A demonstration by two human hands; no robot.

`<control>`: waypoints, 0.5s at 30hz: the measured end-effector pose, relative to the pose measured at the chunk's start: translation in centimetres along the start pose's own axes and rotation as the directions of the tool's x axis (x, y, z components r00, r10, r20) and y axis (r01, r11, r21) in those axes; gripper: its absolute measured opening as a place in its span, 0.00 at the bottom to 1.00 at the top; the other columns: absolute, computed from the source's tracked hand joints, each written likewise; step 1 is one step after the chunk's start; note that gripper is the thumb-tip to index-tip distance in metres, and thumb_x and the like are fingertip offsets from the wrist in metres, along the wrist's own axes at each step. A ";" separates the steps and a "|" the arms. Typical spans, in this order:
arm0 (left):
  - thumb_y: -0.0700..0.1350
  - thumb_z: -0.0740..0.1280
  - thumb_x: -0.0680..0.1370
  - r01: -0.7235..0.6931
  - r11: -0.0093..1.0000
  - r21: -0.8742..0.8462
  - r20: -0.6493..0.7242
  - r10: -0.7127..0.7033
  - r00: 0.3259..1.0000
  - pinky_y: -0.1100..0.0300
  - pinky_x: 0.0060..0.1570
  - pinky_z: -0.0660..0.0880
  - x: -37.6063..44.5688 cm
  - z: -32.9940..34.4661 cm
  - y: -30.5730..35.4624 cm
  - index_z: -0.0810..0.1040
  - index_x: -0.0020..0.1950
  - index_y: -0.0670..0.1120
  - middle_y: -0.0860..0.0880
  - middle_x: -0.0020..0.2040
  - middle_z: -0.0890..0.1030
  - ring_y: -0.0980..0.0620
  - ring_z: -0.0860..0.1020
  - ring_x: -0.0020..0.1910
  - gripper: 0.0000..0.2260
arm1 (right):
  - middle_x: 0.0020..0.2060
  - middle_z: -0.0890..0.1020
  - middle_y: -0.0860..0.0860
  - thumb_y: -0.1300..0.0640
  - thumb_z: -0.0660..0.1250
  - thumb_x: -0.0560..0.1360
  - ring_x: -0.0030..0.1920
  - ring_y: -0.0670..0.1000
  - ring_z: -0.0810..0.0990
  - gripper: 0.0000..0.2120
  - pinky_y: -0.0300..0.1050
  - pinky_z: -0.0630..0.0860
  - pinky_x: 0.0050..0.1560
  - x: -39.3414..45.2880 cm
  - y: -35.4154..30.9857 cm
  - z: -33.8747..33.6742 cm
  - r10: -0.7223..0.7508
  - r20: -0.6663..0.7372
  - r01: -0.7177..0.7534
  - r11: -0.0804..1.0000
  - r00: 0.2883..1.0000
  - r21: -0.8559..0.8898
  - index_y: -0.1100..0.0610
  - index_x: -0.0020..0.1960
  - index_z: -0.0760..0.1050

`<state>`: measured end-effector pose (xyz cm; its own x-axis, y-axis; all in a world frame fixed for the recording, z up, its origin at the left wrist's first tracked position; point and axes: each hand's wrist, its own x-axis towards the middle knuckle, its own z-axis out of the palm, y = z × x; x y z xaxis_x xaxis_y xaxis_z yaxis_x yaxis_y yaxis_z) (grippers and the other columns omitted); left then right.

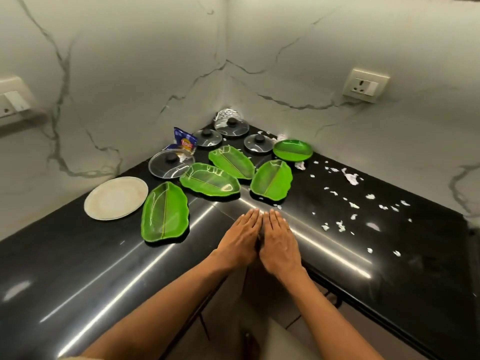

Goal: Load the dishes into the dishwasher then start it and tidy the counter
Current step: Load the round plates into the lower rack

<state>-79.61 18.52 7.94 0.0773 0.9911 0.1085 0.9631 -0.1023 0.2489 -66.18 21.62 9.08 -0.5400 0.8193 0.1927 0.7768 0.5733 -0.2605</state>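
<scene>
**Hands flat on the table corner, dishes spread behind**

Left hand [240, 241] and right hand [279, 242] side by side at frame centre, fingers straight, palms down on the glossy black stone table [78, 268], grasping nothing. Above them, four green leaf-shaped plastic plates [164, 213] fanned out, a round green plate [292, 150] at upper right. Round cream plate [116, 198] at left. Four glass pot lids with black knobs [171, 165] toward the corner, beside a crumpled blue snack wrapper [185, 141] and foil [226, 115]. White paper scraps [350, 176] scattered right.
</scene>
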 end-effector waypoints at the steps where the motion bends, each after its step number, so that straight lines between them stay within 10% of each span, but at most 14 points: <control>1: 0.46 0.59 0.79 0.020 1.000 0.004 0.000 -0.020 1.000 0.56 0.78 0.42 0.6 -0.1 -0.6 0.48 0.81 0.41 0.42 0.82 0.50 0.48 0.47 0.81 0.33 | 0.80 0.58 0.59 0.61 0.59 0.77 0.81 0.56 0.53 0.34 0.46 0.41 0.78 1.1 0.1 0.3 -0.021 0.023 0.021 1.000 1.000 -0.001 0.62 0.81 0.54; 15: 0.46 0.57 0.81 0.355 0.935 -0.019 -0.021 -0.355 0.935 0.59 0.77 0.38 10.6 -0.4 -11.0 0.47 0.82 0.42 0.43 0.82 0.47 0.50 0.44 0.81 0.32 | 0.81 0.54 0.58 0.54 0.57 0.82 0.81 0.55 0.49 0.32 0.49 0.43 0.80 19.5 0.5 6.1 -0.274 0.236 0.268 0.962 0.932 0.057 0.61 0.82 0.50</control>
<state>-89.52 30.14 6.72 -0.2752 0.9608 0.0334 0.9229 0.2542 0.2893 -78.27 37.94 6.92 -0.7928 0.6088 0.0282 0.5836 0.7717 -0.2528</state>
